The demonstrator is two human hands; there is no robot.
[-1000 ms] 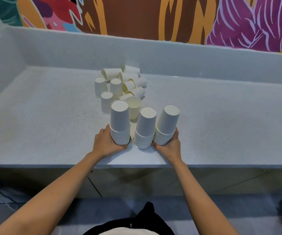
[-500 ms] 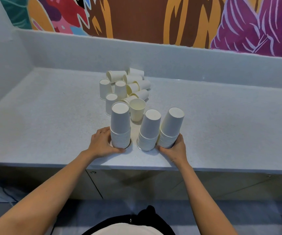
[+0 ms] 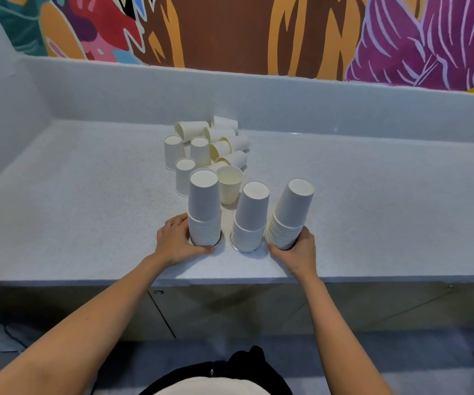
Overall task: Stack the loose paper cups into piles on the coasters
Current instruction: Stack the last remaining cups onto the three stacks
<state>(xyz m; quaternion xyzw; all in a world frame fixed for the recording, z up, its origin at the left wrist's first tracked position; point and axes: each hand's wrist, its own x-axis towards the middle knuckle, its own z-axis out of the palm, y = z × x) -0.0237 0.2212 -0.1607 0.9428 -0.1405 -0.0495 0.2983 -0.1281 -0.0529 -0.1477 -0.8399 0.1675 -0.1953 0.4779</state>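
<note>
Three piles stand in a row close to the near edge of the table (image 3: 87, 201), with narrow gaps between them. The left hand (image 3: 177, 243) curls round the base of the left pile (image 3: 204, 206). The right hand (image 3: 297, 253) grasps the base of the right pile (image 3: 291, 215), which leans right. The middle pile (image 3: 251, 218) sits untouched on a coaster (image 3: 244, 249). Loose cups (image 3: 201, 149) cluster just beyond, some inverted, some lying on their sides. Open table spreads wide to the left and right. The surface is pale speckled grey, with a wall (image 3: 287, 104) along the far and left sides and a mural (image 3: 230, 29) above.
</note>
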